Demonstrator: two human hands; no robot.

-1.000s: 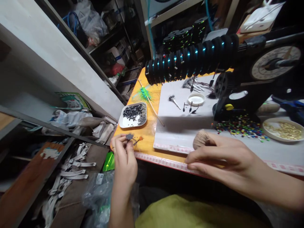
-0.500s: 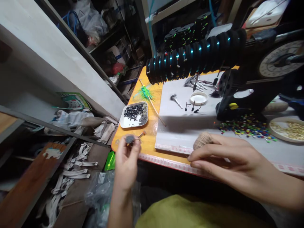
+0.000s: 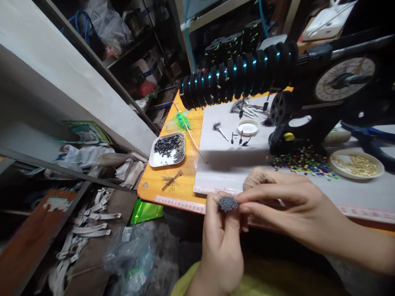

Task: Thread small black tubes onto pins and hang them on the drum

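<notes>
A tight bundle of small dark grey round heads (image 3: 228, 203) faces up from my left hand (image 3: 222, 244), whose thumb and fingers are closed round it. My right hand (image 3: 286, 201) pinches at the right edge of the bundle; whatever lies between its fingertips is too small to make out. A ribbed beige cover (image 3: 255, 179) wraps one right finger. Beyond the hands, a similar grey-headed bunch with a white stem (image 3: 219, 130) rests on the pale board (image 3: 216, 172). Left of them, a spindly brown wire-like bunch (image 3: 173, 180) lies on the orange tabletop (image 3: 149, 183).
A white tray (image 3: 162, 165) holds black tubes and tiny grey pieces. The black machine (image 3: 327, 115) carries a row of dark rings (image 3: 237, 76). Coloured beads (image 3: 304, 162) lie beside a dish of gold pieces (image 3: 336, 173). A measuring tape (image 3: 180, 204) runs along the front edge.
My left hand has moved right with the grey-headed bundle, from above the table's left corner to my right fingertips. The brown bunch on the tabletop is now uncovered. The view has shifted slightly.
</notes>
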